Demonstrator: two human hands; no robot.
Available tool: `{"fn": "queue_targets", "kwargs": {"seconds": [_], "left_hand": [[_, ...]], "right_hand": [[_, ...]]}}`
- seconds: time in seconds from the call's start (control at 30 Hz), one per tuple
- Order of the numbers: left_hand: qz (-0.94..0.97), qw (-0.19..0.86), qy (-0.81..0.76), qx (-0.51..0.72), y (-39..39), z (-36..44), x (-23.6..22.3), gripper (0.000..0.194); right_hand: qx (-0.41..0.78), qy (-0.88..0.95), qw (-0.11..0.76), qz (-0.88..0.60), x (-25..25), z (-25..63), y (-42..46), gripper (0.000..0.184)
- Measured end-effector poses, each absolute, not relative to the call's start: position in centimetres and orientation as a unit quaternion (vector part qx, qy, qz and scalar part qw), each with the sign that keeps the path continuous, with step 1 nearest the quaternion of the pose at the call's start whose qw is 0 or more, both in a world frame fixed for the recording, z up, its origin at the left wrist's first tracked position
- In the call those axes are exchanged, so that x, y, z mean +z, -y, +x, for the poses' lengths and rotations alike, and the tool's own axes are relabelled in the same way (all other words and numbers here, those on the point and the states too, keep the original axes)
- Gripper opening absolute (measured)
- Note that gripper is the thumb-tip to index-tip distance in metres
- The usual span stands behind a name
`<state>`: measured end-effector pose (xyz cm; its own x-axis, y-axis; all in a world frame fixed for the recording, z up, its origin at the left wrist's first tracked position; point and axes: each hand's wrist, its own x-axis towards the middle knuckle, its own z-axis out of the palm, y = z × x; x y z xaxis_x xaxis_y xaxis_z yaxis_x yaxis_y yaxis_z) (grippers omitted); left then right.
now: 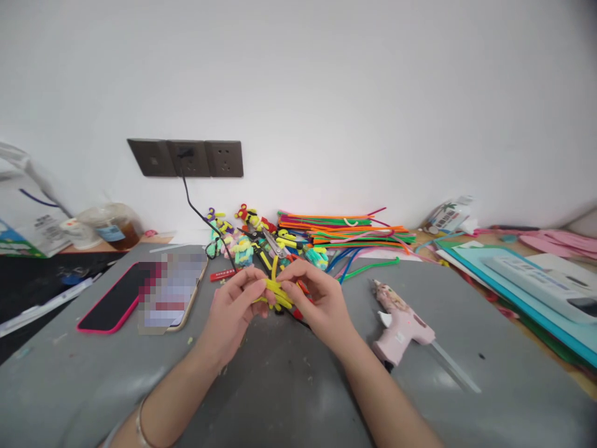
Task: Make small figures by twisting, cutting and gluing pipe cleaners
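Between my two hands is a bent yellow pipe cleaner (278, 294), with one end sticking up. My left hand (240, 300) pinches its left side between thumb and fingers. On the other side my right hand (318, 298) is closed on it with thumb and forefinger. The fingers cover part of its shape. Just behind the hands lie pliers (263, 256) with yellow and black handles, several small pipe-cleaner figures (254, 219) and a red strip (222, 275) with pale marks.
Coloured pipe cleaners (340, 227) are heaped by the wall. To the right lies a pink glue gun (396, 320) with a glue stick; beyond it are stacked folders (522, 292). Two phones (112, 302) lie left. A black cord (189, 198) runs down from the wall socket (186, 157).
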<state>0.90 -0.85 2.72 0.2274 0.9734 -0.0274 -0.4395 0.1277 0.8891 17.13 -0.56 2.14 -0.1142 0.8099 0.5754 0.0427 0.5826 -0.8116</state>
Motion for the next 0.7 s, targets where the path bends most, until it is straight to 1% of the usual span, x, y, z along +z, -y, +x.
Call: {"fn": "queue_targets", "kwargs": {"seconds": [0.23,0.4,0.53,0.7], "left_hand": [[0.507,0.581,-0.344,0.535,0.56,0.5,2.0,0.019],[0.544,0.527,-0.353,0.549,0.39,0.66,2.35,0.011],[0.54,0.513,-0.378,0.55,0.55,0.75,2.71,0.011],[0.525,0.516,-0.386,0.556,0.55,0.65,2.61,0.014]], "right_hand": [[0.388,0.636,0.584,-0.323,2.11,17.3,0.62,0.008],[0.401,0.635,0.575,-0.325,2.15,17.39,0.38,0.014],[0.424,0.634,0.561,-0.323,2.19,17.37,0.3,0.021],[0.46,0.625,0.539,-0.328,2.23,17.14,0.41,0.026]]}}
